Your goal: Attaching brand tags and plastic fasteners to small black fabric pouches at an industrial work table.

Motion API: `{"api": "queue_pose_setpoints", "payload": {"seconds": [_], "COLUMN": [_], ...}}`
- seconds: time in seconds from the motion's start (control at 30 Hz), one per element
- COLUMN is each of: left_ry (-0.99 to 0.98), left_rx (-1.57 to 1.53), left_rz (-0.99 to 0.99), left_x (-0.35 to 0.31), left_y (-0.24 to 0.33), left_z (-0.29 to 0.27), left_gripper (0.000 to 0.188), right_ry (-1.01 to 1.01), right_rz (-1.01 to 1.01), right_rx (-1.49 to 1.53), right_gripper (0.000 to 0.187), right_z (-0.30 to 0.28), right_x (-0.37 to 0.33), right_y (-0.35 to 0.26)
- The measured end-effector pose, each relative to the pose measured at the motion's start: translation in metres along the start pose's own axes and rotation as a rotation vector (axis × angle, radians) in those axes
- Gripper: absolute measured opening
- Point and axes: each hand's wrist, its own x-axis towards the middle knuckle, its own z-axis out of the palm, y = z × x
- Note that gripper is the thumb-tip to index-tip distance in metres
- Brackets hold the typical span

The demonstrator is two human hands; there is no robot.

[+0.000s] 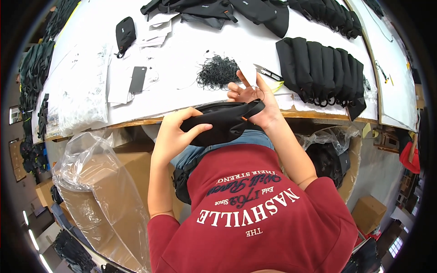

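My left hand (181, 133) grips a black zip pouch (218, 122) by its left end, thumb on the near side, at the table's front edge. At the pouch's right end is a black loop, with a small orange tab (244, 119) near it. My right hand (260, 101) is beside that loop, pinching a white paper tag (248, 73) between thumb and finger. A thin dark string (257, 93) hangs from the tag toward the pouch; whether it passes through the loop I cannot tell. Thread snips (269, 73) lie just behind my right hand.
A tangled heap of black strings (217, 73) lies on the white table (182, 50). Rows of black pouches (321, 70) stand at right. A single pouch (125, 34), white cards (157, 29) and a black tag (138, 79) are at left. Plastic-lined boxes (91, 186) stand below.
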Motion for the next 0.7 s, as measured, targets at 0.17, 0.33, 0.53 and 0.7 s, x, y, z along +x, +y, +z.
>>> {"api": "queue_pose_setpoints", "payload": {"seconds": [0.17,0.33,0.53,0.7], "left_ry": [-0.031,-0.073,-0.082,-0.067], "left_rx": [-0.026,-0.067,-0.151,-0.075], "left_rz": [-0.003,-0.027,-0.125,-0.027], "left_x": [-0.001,-0.001,-0.002,0.000], "left_y": [-0.004,-0.011,-0.014,-0.010], "left_z": [0.000,0.000,0.000,0.002], "left_gripper": [0.020,0.019,0.026,0.020], "right_ry": [-0.209,-0.425,-0.311,-0.109], "right_rz": [0.023,-0.070,-0.319,-0.295], "right_rx": [0.051,0.042,-0.070,-0.413], "right_gripper": [0.040,0.038,0.031,0.034], "right_z": [-0.003,-0.008,-0.009,-0.022], "right_x": [0.000,-0.003,-0.011,-0.003], "right_y": [-0.007,-0.025,-0.059,-0.040]}}
